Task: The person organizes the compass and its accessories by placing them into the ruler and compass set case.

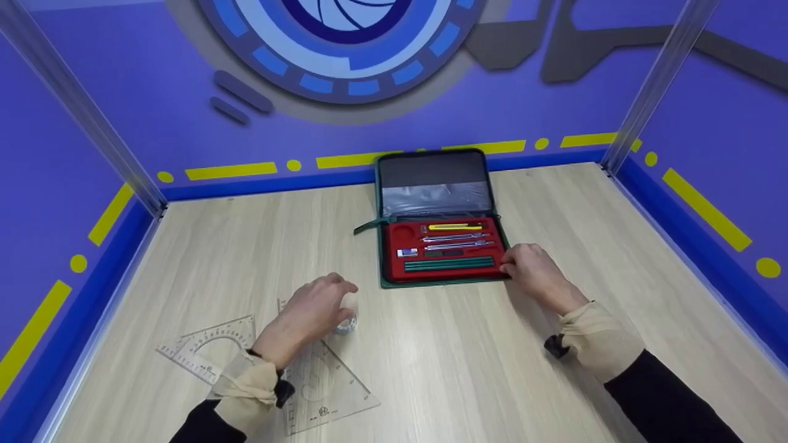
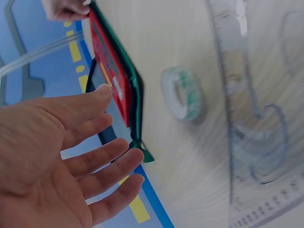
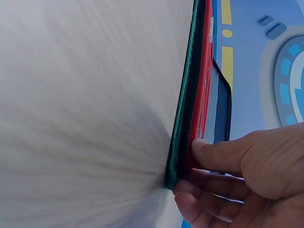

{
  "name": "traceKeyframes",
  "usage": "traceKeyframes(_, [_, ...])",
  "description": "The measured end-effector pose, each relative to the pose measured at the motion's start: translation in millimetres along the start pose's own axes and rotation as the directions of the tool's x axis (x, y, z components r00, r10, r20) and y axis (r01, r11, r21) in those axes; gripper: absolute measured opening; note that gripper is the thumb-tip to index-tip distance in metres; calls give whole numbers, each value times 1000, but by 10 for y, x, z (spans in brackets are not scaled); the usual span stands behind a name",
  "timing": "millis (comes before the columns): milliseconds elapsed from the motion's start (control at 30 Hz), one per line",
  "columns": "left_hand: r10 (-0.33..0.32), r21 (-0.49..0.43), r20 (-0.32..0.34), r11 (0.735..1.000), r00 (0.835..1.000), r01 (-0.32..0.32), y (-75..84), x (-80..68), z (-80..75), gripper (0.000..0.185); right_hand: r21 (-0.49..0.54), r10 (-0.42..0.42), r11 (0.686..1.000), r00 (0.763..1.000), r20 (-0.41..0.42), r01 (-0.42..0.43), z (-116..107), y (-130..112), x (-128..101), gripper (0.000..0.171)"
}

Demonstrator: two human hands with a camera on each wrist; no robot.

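tape roll (image 2: 183, 92) under left hand (image 1: 314, 307)

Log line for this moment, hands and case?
left hand: open, above tape roll | right hand: grips case near corner | case: open on table
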State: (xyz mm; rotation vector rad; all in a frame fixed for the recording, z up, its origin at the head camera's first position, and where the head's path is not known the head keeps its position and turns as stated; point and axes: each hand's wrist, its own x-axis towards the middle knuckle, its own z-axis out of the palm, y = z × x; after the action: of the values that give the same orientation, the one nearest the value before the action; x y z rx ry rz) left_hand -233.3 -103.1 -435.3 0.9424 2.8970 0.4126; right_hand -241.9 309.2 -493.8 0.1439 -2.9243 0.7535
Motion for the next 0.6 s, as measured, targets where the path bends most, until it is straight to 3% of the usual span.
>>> traceKeyframes(267, [20, 78, 40, 997, 999, -23, 1, -113, 141, 35, -12, -18, 1000, 1000, -14, 17, 1, 15, -14, 12])
traceKeyframes(600, [-12, 110, 75, 994, 997, 4, -12, -98, 204, 42, -15, -37, 999, 999, -29, 37, 6, 30, -9, 13])
